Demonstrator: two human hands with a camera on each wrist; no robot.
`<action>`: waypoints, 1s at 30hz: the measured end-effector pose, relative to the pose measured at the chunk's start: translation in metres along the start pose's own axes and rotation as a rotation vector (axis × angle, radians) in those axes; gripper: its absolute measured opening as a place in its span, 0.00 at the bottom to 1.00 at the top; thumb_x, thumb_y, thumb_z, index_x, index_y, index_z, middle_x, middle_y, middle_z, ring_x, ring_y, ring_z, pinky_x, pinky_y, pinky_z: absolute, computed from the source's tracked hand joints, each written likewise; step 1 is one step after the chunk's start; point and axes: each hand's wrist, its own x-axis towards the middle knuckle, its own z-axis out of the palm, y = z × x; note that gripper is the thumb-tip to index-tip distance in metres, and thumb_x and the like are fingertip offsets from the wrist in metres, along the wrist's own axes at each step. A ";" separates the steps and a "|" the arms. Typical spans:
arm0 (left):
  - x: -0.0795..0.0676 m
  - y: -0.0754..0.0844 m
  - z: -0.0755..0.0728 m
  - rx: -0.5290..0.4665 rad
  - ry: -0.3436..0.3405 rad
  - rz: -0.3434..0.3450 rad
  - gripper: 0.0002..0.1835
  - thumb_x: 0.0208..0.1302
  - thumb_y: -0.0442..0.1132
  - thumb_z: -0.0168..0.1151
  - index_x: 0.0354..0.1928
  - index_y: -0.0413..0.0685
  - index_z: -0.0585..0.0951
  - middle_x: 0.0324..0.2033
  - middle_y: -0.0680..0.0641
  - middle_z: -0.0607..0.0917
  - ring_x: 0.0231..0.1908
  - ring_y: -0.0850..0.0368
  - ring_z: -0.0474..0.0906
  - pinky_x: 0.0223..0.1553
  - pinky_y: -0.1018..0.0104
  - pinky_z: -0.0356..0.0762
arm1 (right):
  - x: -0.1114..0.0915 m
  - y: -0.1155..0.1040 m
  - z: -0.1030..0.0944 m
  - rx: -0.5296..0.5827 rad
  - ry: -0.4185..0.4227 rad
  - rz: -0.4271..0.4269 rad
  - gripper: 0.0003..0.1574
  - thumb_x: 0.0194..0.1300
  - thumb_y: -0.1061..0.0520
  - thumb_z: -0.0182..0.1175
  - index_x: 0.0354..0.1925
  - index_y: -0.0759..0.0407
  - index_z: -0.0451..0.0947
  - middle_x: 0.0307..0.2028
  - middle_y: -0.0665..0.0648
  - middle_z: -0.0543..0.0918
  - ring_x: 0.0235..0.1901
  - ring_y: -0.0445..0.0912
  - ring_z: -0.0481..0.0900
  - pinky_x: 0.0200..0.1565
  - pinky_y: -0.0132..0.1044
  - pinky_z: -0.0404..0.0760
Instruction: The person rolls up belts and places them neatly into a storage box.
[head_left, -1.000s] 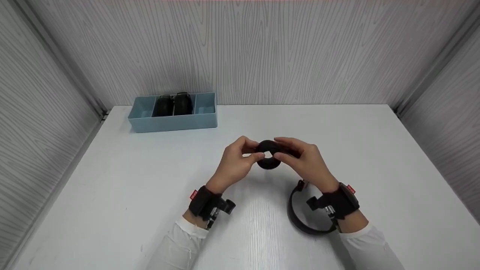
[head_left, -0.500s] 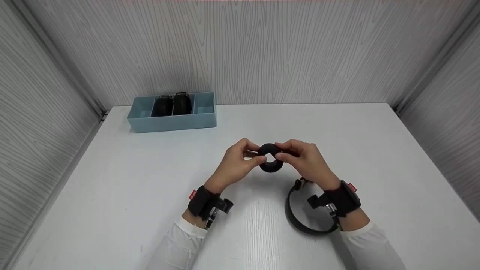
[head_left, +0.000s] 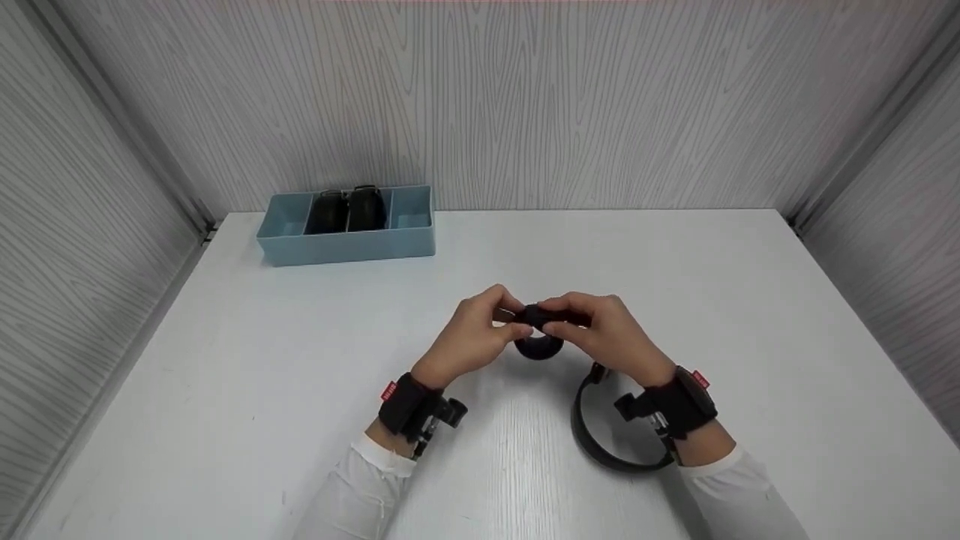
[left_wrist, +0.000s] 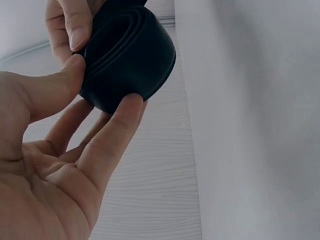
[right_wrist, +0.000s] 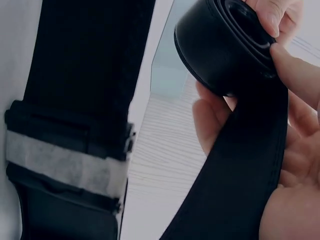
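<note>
A black belt, partly wound into a coil (head_left: 538,349), is held up in front of the person between both hands. The left hand (head_left: 472,334) pinches the coil's left side, thumb at the near edge and fingers round the outer face (left_wrist: 132,62). On the other side the right hand (head_left: 609,334) grips the coil between thumb and fingers, where the strap leaves it. That strap (right_wrist: 235,165) runs down past the right palm. Its loose length (head_left: 592,442) curves over the table below the right wrist. In the right wrist view, a buckle (right_wrist: 65,160) with a pale band shows close up.
A light blue divided tray (head_left: 352,247) stands at the back left of the white table (head_left: 225,375). Two dark coiled belts (head_left: 347,211) sit in its middle compartments, the outer ones bare. Wood-grain panels (head_left: 480,105) enclose the back and sides.
Both hands have brought the coil a little nearer the person. The coil is tipped, its top now more covered by the fingers and its hole less visible. The tray has stayed put.
</note>
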 end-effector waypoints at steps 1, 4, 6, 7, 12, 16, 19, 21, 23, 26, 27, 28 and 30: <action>0.000 0.000 0.001 -0.010 0.016 0.006 0.12 0.71 0.37 0.68 0.51 0.43 0.79 0.51 0.46 0.86 0.57 0.50 0.84 0.55 0.55 0.81 | 0.000 0.000 0.000 0.004 0.021 -0.003 0.19 0.70 0.57 0.68 0.58 0.56 0.85 0.51 0.51 0.89 0.48 0.44 0.86 0.46 0.31 0.82; 0.001 0.001 0.002 -0.036 0.067 0.026 0.12 0.71 0.37 0.68 0.52 0.43 0.79 0.52 0.45 0.86 0.58 0.49 0.83 0.56 0.55 0.82 | 0.001 -0.002 0.000 0.031 0.072 -0.009 0.20 0.70 0.56 0.68 0.59 0.56 0.84 0.53 0.52 0.88 0.51 0.44 0.86 0.52 0.34 0.83; 0.001 0.002 0.003 -0.052 0.103 0.035 0.12 0.71 0.37 0.68 0.52 0.43 0.79 0.53 0.45 0.85 0.57 0.50 0.83 0.56 0.56 0.82 | 0.001 -0.003 0.000 0.049 0.105 -0.005 0.22 0.70 0.56 0.68 0.61 0.57 0.83 0.54 0.53 0.87 0.53 0.44 0.86 0.54 0.35 0.82; 0.002 0.002 0.004 -0.064 0.120 0.044 0.12 0.71 0.36 0.68 0.52 0.43 0.79 0.53 0.44 0.85 0.57 0.51 0.83 0.56 0.56 0.81 | 0.001 -0.003 0.000 0.054 0.120 0.000 0.23 0.70 0.55 0.69 0.62 0.57 0.82 0.54 0.53 0.87 0.53 0.44 0.85 0.55 0.35 0.82; 0.002 0.002 0.004 -0.111 0.174 0.093 0.14 0.70 0.35 0.68 0.53 0.40 0.79 0.52 0.42 0.84 0.55 0.51 0.84 0.59 0.55 0.79 | 0.000 -0.005 -0.001 0.073 0.173 0.013 0.25 0.69 0.55 0.69 0.63 0.58 0.81 0.53 0.53 0.88 0.51 0.44 0.87 0.51 0.32 0.83; 0.003 0.001 0.004 -0.132 0.160 0.087 0.13 0.70 0.35 0.68 0.53 0.40 0.78 0.53 0.42 0.84 0.56 0.49 0.84 0.59 0.54 0.80 | 0.000 -0.003 -0.002 0.072 0.182 -0.001 0.21 0.69 0.56 0.70 0.58 0.58 0.85 0.49 0.53 0.89 0.43 0.44 0.87 0.41 0.29 0.81; 0.003 0.002 0.004 -0.126 0.132 0.053 0.13 0.71 0.36 0.68 0.52 0.41 0.78 0.54 0.43 0.84 0.58 0.47 0.83 0.58 0.52 0.80 | 0.000 0.000 -0.003 0.056 0.179 0.005 0.18 0.68 0.57 0.69 0.55 0.58 0.86 0.48 0.54 0.90 0.39 0.43 0.86 0.37 0.29 0.78; 0.002 0.002 0.003 -0.106 0.108 0.029 0.13 0.71 0.38 0.68 0.52 0.43 0.78 0.55 0.44 0.84 0.59 0.47 0.82 0.58 0.51 0.80 | -0.001 0.000 -0.005 0.040 0.168 0.014 0.18 0.69 0.57 0.69 0.55 0.59 0.87 0.48 0.55 0.90 0.39 0.42 0.85 0.37 0.29 0.77; 0.002 0.003 0.002 -0.081 0.079 0.010 0.13 0.72 0.39 0.68 0.53 0.44 0.78 0.56 0.45 0.84 0.59 0.47 0.82 0.59 0.51 0.80 | -0.001 0.000 -0.006 0.022 0.146 0.021 0.18 0.69 0.57 0.69 0.56 0.60 0.86 0.47 0.55 0.90 0.37 0.43 0.83 0.35 0.29 0.76; 0.001 0.004 0.000 -0.050 0.021 -0.003 0.14 0.72 0.40 0.68 0.54 0.44 0.78 0.56 0.46 0.84 0.59 0.48 0.82 0.59 0.52 0.80 | -0.002 -0.001 -0.009 -0.004 0.085 0.027 0.19 0.70 0.56 0.68 0.57 0.59 0.86 0.47 0.54 0.90 0.35 0.44 0.81 0.34 0.31 0.75; 0.001 0.003 0.000 -0.038 -0.001 -0.002 0.14 0.72 0.41 0.68 0.54 0.44 0.78 0.56 0.46 0.84 0.59 0.49 0.83 0.58 0.52 0.80 | -0.002 -0.001 -0.009 -0.014 0.057 0.028 0.19 0.70 0.56 0.68 0.57 0.59 0.86 0.47 0.53 0.90 0.35 0.44 0.80 0.35 0.31 0.75; 0.001 0.003 -0.001 -0.024 -0.020 -0.005 0.14 0.72 0.41 0.68 0.53 0.44 0.78 0.56 0.46 0.84 0.58 0.49 0.83 0.58 0.53 0.80 | -0.003 -0.001 -0.009 -0.022 0.029 0.031 0.19 0.71 0.55 0.68 0.58 0.58 0.86 0.47 0.52 0.90 0.35 0.44 0.81 0.35 0.31 0.75; 0.001 0.002 -0.001 -0.003 -0.050 -0.009 0.14 0.72 0.41 0.68 0.53 0.44 0.78 0.55 0.45 0.84 0.57 0.50 0.84 0.56 0.54 0.81 | -0.003 -0.001 -0.009 -0.036 -0.022 0.030 0.20 0.71 0.54 0.67 0.59 0.57 0.85 0.48 0.51 0.89 0.37 0.44 0.81 0.36 0.32 0.76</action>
